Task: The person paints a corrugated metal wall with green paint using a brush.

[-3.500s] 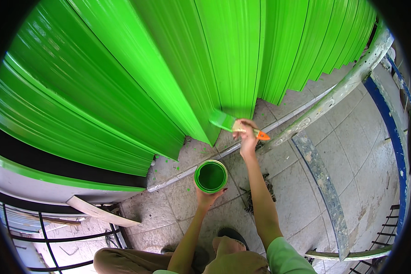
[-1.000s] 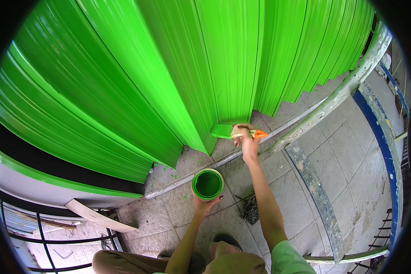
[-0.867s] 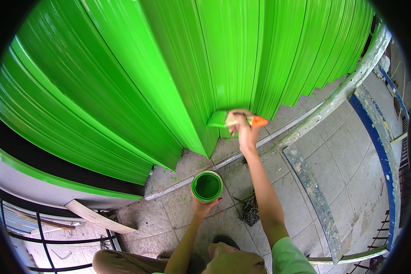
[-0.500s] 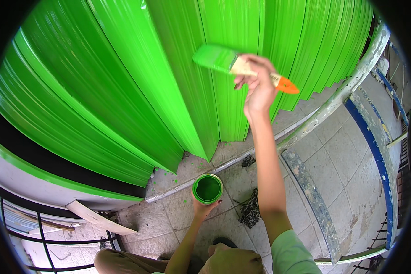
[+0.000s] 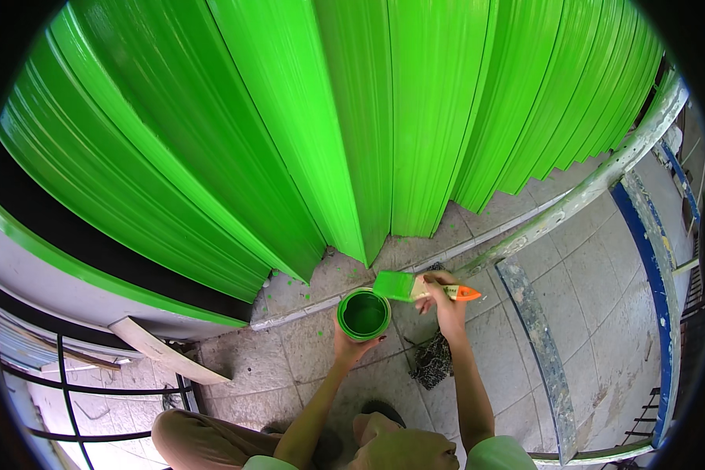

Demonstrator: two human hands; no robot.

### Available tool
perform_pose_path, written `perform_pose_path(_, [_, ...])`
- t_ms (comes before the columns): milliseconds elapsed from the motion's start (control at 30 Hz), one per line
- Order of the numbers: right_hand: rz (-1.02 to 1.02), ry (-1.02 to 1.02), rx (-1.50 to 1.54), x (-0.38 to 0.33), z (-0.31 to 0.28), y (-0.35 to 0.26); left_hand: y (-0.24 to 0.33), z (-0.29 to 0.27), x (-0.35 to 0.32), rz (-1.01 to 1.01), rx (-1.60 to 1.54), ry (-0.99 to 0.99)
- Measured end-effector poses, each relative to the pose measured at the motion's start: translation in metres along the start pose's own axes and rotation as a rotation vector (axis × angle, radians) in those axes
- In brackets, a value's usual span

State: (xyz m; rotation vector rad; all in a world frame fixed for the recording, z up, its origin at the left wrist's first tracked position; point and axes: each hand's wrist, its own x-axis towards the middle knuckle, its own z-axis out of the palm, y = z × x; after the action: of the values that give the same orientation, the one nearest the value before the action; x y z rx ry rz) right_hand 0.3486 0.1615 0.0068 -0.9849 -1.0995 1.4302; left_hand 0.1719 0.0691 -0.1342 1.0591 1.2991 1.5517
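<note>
In my left hand I hold a round open can of green paint from below and the side, its mouth facing up. My right hand is closed around the handle of a wide flat paintbrush with an orange handle tip. Green paint coats its bristles, which are beside the can's upper right rim; whether they touch it I cannot tell. Beyond both hands stands a folded metal shutter, painted glossy bright green.
On the tiled floor lie a dark mesh-like clump and green paint drips. At right is a paint-spattered metal frame with a blue rail. A wooden plank and a black grille are at left.
My right hand has brought the brush down from in front of the shutter to the can's rim. The can in my left hand sits slightly higher and further right in view.
</note>
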Motion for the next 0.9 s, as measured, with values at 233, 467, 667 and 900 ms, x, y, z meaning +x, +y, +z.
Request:
perform_pose_path(233, [-0.103, -0.049, -0.419, -0.019, -0.004, 0.004, 0.034, 0.013, 0.005, 0.012, 0.426, -0.029])
perform_pose_path(467, [-0.351, -0.124, -0.883, -0.007, -0.008, 0.016, 0.046, 0.030, 0.017, 0.171, 0.867, -0.154])
perform_pose_path(667, [-0.257, -0.141, -0.817, -0.005, -0.031, 0.046, 0.051, 0.040, 0.020, 0.251, 0.947, -0.204])
perform_pose_path(900, [-0.201, -0.180, -0.725, -0.013, -0.040, 0.052, 0.050, 0.042, 0.021, 0.291, 0.931, -0.193])
